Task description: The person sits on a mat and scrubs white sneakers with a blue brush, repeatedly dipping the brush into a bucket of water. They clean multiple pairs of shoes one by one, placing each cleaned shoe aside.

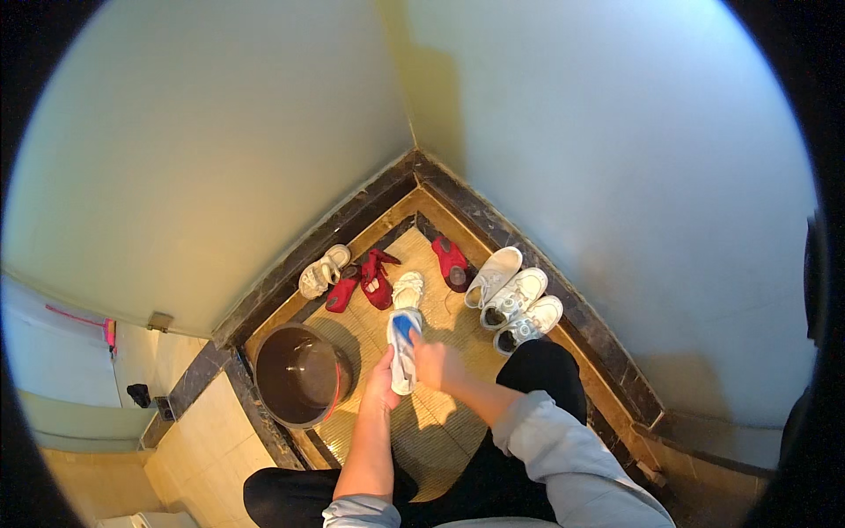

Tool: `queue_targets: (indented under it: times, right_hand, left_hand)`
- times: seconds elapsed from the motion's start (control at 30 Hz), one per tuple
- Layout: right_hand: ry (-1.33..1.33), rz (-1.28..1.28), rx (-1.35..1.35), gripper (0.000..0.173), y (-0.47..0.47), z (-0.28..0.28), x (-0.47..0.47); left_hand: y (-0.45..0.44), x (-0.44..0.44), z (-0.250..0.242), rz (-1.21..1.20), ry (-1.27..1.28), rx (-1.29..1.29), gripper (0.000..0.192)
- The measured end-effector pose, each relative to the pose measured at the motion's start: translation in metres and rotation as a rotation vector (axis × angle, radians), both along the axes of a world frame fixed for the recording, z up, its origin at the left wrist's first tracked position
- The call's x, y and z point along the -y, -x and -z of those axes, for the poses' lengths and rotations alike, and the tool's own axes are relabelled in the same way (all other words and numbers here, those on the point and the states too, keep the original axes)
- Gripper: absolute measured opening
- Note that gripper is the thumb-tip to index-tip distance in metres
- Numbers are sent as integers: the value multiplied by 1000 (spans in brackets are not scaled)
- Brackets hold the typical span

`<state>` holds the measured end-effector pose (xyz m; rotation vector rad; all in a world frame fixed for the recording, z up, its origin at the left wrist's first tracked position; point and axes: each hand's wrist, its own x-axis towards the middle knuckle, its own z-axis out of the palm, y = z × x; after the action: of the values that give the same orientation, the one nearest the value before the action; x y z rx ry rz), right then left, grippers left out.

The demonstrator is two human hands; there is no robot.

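A white shoe (399, 363) with a bright blue patch (404, 325) near its far end is held over the floor in front of me. My left hand (381, 381) grips its near left side. My right hand (436, 365), slightly blurred, touches the right side, one finger reaching to the blue patch. Whether that patch belongs to the shoe or is a separate thing is unclear, and so is what the right fingers hold. Just beyond lies another white shoe (408, 290) with a strap or bow.
A dark brown bucket (300, 376) stands left of my hands. White sneakers (515, 297) line the right ledge. Red shoes (376, 284) and a white sandal (323, 272) sit at the back left; another red shoe (451, 264) is nearer the corner. Dark stone kerbs (528, 251) edge the ribbed floor.
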<state>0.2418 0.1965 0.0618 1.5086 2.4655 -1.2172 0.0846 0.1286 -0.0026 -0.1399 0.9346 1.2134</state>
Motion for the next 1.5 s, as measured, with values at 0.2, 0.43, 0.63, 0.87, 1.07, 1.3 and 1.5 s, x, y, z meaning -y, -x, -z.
queue_targets:
  times: [0.2,0.43,0.63,0.87,1.07,1.3,1.5]
  right_hand:
    - [37,-86,-73,64,0,-12,9]
    - [31,33,-79,63,-1,-14,-11]
    - [25,-56,-46,64,-1,-6,7]
    - [39,-18,-112,60,-2,4,17]
    - [-10,182,-82,49,4,12,-6]
    - [8,20,-242,47,-10,8,41]
    - [57,164,-108,49,-5,-1,-15]
  left_hand:
    - [9,-2,-1,-79,51,-52,44]
    - [3,2,2,40,-70,39,44]
    - [4,5,9,12,56,-35,44]
    - [7,-2,14,-124,98,-130,44]
    - [-6,-1,12,-73,41,-55,43]
    - [11,1,15,-283,40,-81,44]
    - [-6,-7,-17,-87,-7,-12,47]
